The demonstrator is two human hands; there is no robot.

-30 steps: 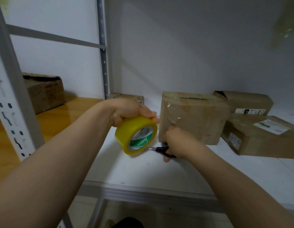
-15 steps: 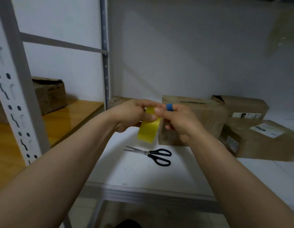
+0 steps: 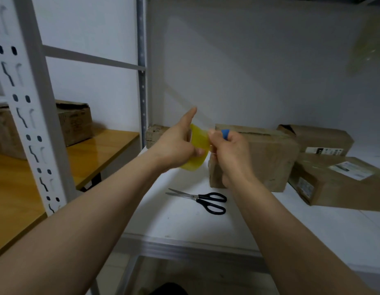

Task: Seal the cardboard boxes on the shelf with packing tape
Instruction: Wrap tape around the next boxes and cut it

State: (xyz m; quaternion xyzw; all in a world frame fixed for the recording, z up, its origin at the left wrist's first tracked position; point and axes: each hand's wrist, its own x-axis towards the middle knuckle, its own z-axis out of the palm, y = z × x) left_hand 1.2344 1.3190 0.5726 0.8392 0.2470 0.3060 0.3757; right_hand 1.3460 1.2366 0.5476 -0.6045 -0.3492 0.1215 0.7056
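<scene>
Black-handled scissors now lie on the white shelf below both hands, let go by the right grip, which has risen to pinch the edge of the tape roll, seemingly its free end. Meanwhile the left grip curls round the glossy yellow roll, thumb lifted straight up. The nearest cardboard box (matte brown, creased, top seam running left to right) stands directly behind the right grip, the closer hand, so the strip probably needs pulling rightward along that seam.
</scene>
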